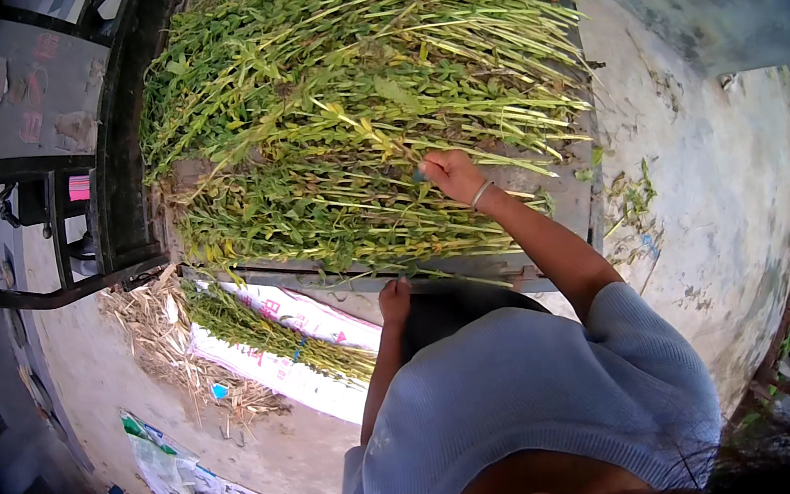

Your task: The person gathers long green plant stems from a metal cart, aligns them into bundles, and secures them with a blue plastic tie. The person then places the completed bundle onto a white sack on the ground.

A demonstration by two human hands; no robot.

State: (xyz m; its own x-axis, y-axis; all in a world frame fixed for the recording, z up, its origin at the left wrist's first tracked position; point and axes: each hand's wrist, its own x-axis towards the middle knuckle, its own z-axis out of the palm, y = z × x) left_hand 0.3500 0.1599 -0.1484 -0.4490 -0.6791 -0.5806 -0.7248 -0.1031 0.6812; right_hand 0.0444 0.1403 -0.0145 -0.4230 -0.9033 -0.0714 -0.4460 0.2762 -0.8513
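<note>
Leafy stalks [352,117] lie across the dark-framed cart bed [571,204] in front of you, leafy tops mainly to your left, bare stem ends to your right. Your right hand [453,178] is over the near half of the pile, fingers curled closed, apparently on the lower end of a yellowish stalk [361,130]; a small dark teal item at the fingertips cannot be identified. Your left hand [396,301] is at the bed's near edge, fingers curled in; whether it grips anything cannot be told.

Recommended practice: take each stalk by its bare stem, ease it free along its length, and avoid dragging neighbouring tops with it. Tangled foliage would probably pull several at once.

Pose: your right arm reaches forward and inward, elbow slightly bent, forearm above the stem ends. Your left arm is held lower, close to your body, forearm pointing forward, well apart from the right.
</note>
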